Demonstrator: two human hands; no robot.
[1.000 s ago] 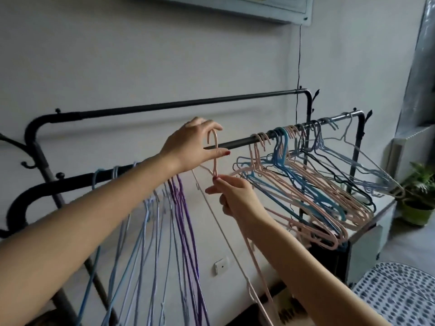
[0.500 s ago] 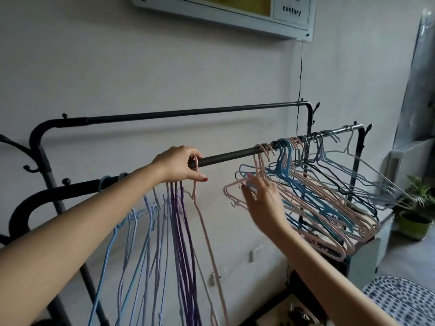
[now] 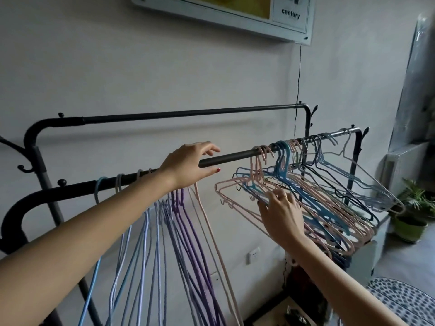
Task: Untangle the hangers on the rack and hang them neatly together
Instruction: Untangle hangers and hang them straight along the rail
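Sorted hangers (image 3: pixel 150 222) hang straight at the rail's (image 3: pixel 226 158) left, the left hand (image 3: pixel 188 167) resting loosely open over it, while the right hand (image 3: pixel 280 214) fingers the light, springy, snag-prone tangle (image 3: pixel 324 196) farther right, best lifted by a single hook, grip unclear.
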